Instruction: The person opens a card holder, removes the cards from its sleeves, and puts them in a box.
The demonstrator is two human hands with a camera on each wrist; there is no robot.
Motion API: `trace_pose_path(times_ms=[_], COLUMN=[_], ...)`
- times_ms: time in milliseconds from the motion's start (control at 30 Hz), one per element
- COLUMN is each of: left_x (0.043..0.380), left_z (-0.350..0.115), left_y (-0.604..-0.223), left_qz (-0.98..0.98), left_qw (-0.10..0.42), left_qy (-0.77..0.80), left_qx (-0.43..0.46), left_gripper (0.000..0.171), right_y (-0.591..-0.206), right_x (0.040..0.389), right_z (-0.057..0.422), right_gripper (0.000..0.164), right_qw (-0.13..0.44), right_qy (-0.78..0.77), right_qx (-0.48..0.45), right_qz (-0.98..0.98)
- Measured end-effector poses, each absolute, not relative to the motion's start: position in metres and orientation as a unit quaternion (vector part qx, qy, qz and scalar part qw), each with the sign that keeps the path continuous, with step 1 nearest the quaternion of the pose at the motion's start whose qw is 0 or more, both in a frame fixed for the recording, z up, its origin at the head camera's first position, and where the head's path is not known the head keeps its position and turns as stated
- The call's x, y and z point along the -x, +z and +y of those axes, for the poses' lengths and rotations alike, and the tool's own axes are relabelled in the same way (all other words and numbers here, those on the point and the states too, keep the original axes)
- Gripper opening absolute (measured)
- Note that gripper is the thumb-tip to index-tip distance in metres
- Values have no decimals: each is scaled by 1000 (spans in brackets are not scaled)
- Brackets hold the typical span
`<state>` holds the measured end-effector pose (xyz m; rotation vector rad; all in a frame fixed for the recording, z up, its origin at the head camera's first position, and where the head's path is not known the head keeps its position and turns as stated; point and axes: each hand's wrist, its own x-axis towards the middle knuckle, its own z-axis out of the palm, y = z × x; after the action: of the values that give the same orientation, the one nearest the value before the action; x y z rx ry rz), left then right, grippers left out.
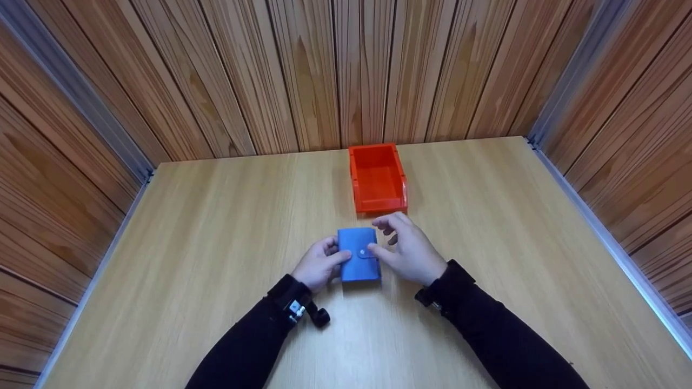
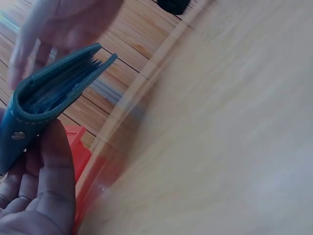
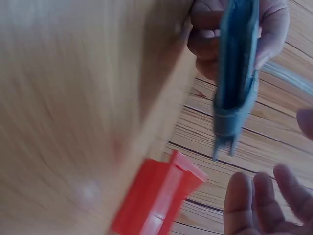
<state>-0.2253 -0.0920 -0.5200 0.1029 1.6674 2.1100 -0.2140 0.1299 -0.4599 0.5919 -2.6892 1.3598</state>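
A blue card holder (image 1: 358, 270) with a snap strap (image 1: 367, 253) is held up above the table, closed at the front. Stacked thin sleeves show between its covers in the left wrist view. My left hand (image 1: 317, 266) grips the holder's left side, thumb on the front and fingers behind. At the right edge, beside the strap, my right hand (image 1: 409, 252) has its fingers loosely bent. In the right wrist view, a gap separates the right fingers (image 3: 262, 203) from the holder (image 3: 229, 120).
Just beyond the hands, a red plastic bin (image 1: 380, 206) stands on the light wooden table (image 1: 232, 232). Wood-plank walls (image 1: 313, 70) enclose the back and both sides. Metal strips (image 1: 611, 246) run along the table's side edges.
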Motion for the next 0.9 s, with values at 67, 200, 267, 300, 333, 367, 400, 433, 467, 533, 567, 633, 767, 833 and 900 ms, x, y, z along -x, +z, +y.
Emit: trace_pose_path(times_ms=[67, 200, 267, 300, 333, 367, 400, 433, 467, 533, 567, 633, 767, 833, 900], left_x=[225, 226, 226, 226, 226, 226, 226, 226, 226, 225, 226, 225, 225, 225, 225], left_z=[-92, -93, -92, -92, -92, -92, -92, -92, -92, -92, -92, -92, -92, -91, -91], left_y=[-520, -521, -522, -522, -522, -523, -523, -523, -523, -522, -522, -521, -521, -522, -522], left_qz=[603, 607, 613, 615, 618, 621, 626, 631, 637, 644, 647, 651, 653, 653, 652], left_qw=[223, 216, 213, 212, 212, 212, 211, 211, 211, 212, 212, 214, 217, 219, 221], left_qy=[765, 763, 758, 757, 755, 752, 748, 744, 739, 733, 730, 726, 723, 723, 723], left_qx=[-43, -57, -63, -62, -61, -60, -59, -59, -60, -58, -59, -60, -63, -63, -65], left_gripper=[44, 39, 38, 37, 36, 35, 35, 35, 35, 36, 36, 37, 37, 37, 36], right_y=[-458, -462, -466, -468, -470, -471, -473, -474, -475, -476, -476, -477, -478, -478, -479], right_x=[208, 201, 200, 200, 200, 200, 200, 201, 201, 201, 202, 203, 203, 203, 204], right_z=[127, 120, 117, 116, 115, 115, 114, 114, 114, 114, 114, 115, 115, 115, 115], right_gripper=[40, 41, 41, 41, 41, 41, 40, 39, 37, 33, 31, 26, 19, 16, 13], right_qw=[50, 64, 76, 81, 84, 86, 87, 87, 88, 90, 91, 93, 93, 95, 97], right_qy=[401, 324, 284, 268, 255, 245, 239, 237, 238, 238, 239, 238, 235, 238, 244], right_qx=[-229, -277, -291, -294, -296, -297, -297, -296, -297, -296, -296, -295, -292, -290, -290], right_qz=[-886, -902, -910, -914, -917, -919, -920, -921, -921, -921, -920, -921, -922, -922, -921])
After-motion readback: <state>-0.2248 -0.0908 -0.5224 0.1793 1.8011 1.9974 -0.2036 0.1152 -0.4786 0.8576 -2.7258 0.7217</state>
